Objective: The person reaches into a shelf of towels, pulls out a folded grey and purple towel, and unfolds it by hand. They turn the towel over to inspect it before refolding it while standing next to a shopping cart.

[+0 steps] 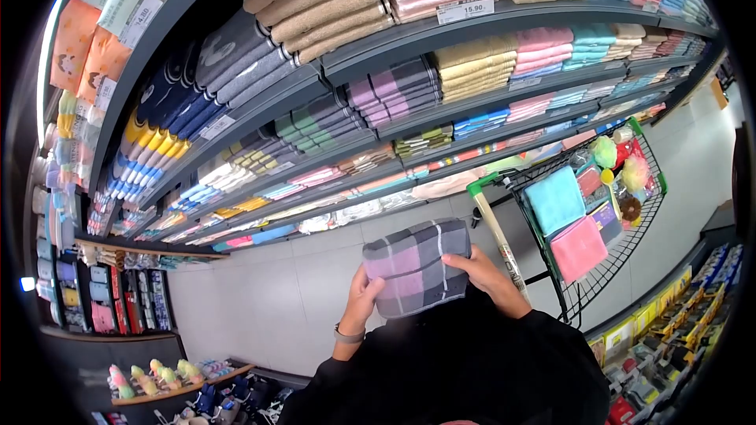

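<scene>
Both my hands hold a folded plaid towel [416,266], grey with pink and purple squares, just in front of my chest. My left hand [361,297] grips its left edge, and a watch sits on that wrist. My right hand [488,275] clasps its right edge, fingers over the top. Matching plaid towels [396,90] lie stacked on a grey shelf above.
Long grey shelves [441,35] full of folded towels in many colours run across the top, with a price tag [465,9]. A green-handled wire cart [598,205] at right holds blue and pink towels and small items. More goods line the lower left and right.
</scene>
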